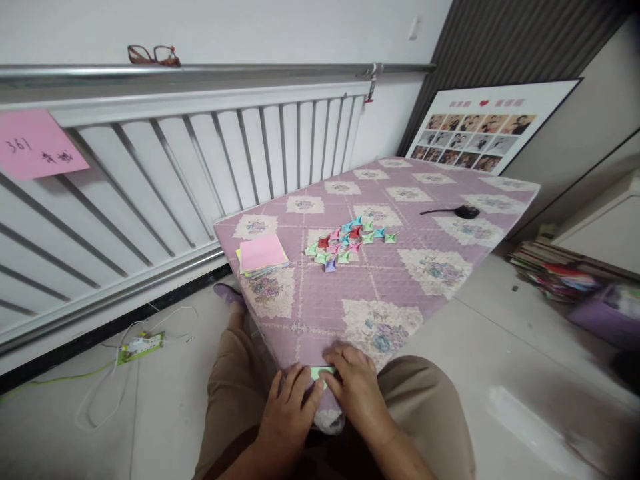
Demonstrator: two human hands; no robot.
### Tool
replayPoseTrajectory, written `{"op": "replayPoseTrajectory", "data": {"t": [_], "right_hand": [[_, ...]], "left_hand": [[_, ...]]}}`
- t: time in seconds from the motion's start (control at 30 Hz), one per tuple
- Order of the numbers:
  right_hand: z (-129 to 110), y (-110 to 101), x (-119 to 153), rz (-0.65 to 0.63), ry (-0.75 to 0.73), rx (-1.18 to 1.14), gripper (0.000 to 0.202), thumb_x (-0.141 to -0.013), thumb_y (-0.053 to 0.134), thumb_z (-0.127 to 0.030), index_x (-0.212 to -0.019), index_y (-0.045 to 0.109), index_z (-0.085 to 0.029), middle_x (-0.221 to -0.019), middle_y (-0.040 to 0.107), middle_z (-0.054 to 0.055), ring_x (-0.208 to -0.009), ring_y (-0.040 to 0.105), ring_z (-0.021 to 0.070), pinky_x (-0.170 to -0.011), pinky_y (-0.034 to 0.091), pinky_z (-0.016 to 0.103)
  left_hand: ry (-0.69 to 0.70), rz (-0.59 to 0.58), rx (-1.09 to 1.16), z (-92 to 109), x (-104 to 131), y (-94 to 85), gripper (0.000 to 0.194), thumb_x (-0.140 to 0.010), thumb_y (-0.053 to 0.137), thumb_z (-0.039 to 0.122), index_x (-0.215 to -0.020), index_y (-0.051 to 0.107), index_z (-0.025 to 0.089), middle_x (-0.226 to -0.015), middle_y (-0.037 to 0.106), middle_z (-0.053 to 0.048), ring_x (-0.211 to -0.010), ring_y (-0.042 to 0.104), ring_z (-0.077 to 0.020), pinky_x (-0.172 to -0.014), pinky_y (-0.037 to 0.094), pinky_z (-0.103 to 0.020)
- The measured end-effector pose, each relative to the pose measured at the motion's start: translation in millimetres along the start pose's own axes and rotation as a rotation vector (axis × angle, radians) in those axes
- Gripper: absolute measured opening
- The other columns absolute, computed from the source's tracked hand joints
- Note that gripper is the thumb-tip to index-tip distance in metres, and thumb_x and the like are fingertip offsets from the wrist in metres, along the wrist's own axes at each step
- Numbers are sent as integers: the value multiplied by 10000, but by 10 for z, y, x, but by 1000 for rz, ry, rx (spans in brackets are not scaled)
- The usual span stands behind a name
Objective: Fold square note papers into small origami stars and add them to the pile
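At the near corner of the table, a small piece of folded green paper [321, 373] lies between my two hands. My left hand [289, 403] holds its left side, with the thumb and fingertips pressed against it. On the right side my right hand [356, 387] grips it between thumb and bent fingers. The fingers cover part of the paper, so its full folded shape is hidden. Farther up the cloth sits a cluster of small folded paper pieces [345, 240] in green, blue, pink, red and purple. A stack of square paper sheets [262, 255], pink on top, lies to the left.
A purple floral cloth [320, 313] covers the table. A dark spoon [465, 212] rests toward its far right side. Along the left runs a white radiator [210, 153] with a pipe above it, where glasses [153, 56] sit. A power strip [143, 347] with cables lies on the floor.
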State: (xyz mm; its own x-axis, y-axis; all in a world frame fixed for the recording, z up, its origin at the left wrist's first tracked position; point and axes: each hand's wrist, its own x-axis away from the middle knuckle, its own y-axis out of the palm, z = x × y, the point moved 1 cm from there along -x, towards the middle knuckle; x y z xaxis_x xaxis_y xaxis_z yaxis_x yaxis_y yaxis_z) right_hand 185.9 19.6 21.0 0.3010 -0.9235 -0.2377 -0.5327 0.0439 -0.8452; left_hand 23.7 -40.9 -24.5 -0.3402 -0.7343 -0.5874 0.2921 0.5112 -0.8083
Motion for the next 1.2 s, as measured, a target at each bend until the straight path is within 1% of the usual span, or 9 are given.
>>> {"op": "replayPoseTrajectory", "data": {"t": [0.2,0.3,0.37,0.5,0.6,0.63,0.77,0.9,1.2], "right_hand": [[-2,-65,-11,-46,26,1,216,-746,717,-214,-939,644,-277,-946,621,30,-933,543,238,-823,376,391],[-18,-70,-13,-62,33,20,198,-747,713,-206,-920,643,-273,-939,617,25,-928,539,233,-816,373,384],[-25,-69,-11,-62,26,38,167,-751,710,-207,-892,642,-267,-941,614,26,-926,535,232,-810,371,379],[-32,-68,-5,-52,7,56,100,-777,687,-227,-850,624,-255,-938,608,29,-916,527,226,-799,363,364],[-35,-70,-4,-70,25,54,77,-790,676,-243,-834,614,-248,-929,603,25,-925,523,222,-812,351,357],[-37,-72,-5,-77,34,55,75,-790,674,-245,-833,612,-247,-929,602,24,-931,522,221,-819,345,356],[-43,-89,-9,-103,54,56,71,-790,665,-242,-828,605,-247,-937,601,18,-945,516,219,-829,324,353],[-39,-120,-21,-140,61,38,70,-783,649,-226,-829,603,-251,-949,601,13,-962,508,215,-832,306,347],[-7,-133,-38,-166,50,-6,81,-764,632,-213,-824,588,-246,-940,592,3,-963,498,203,-816,284,329]], "left_hand": [[11,23,20,-8,-1,-5,274,-960,398,261,-1085,642,260,-1182,610,-60,-1179,459,-225,-1030,271,-412],[0,-19,70,-38,-14,-15,260,-927,445,232,-1107,630,260,-1184,599,-60,-1162,462,-226,-1011,307,-396],[-32,-120,138,-68,-56,-67,309,-877,486,178,-1142,609,278,-1194,587,-43,-1155,460,-220,-1000,335,-375],[-83,-415,299,-138,-240,-296,487,-777,500,104,-1231,542,273,-1253,542,-30,-1156,447,-216,-999,367,-350],[-92,-609,389,-178,-412,-441,489,-781,470,97,-1240,533,253,-1243,539,-40,-1130,456,-215,-997,370,-347],[-114,-641,400,-188,-463,-456,469,-802,451,99,-1244,529,236,-1228,550,-48,-1117,463,-214,-997,367,-350],[-226,-654,392,-206,-621,-361,294,-891,421,168,-1129,592,198,-1091,608,-60,-1020,501,-215,-953,375,-359],[-314,-683,336,-210,-742,-242,149,-865,519,252,-938,638,202,-994,602,-58,-976,503,-233,-877,376,-358],[-333,-744,390,-257,-800,-185,140,-778,574,234,-914,593,205,-989,578,-45,-966,492,-224,-858,335,-342]]}}
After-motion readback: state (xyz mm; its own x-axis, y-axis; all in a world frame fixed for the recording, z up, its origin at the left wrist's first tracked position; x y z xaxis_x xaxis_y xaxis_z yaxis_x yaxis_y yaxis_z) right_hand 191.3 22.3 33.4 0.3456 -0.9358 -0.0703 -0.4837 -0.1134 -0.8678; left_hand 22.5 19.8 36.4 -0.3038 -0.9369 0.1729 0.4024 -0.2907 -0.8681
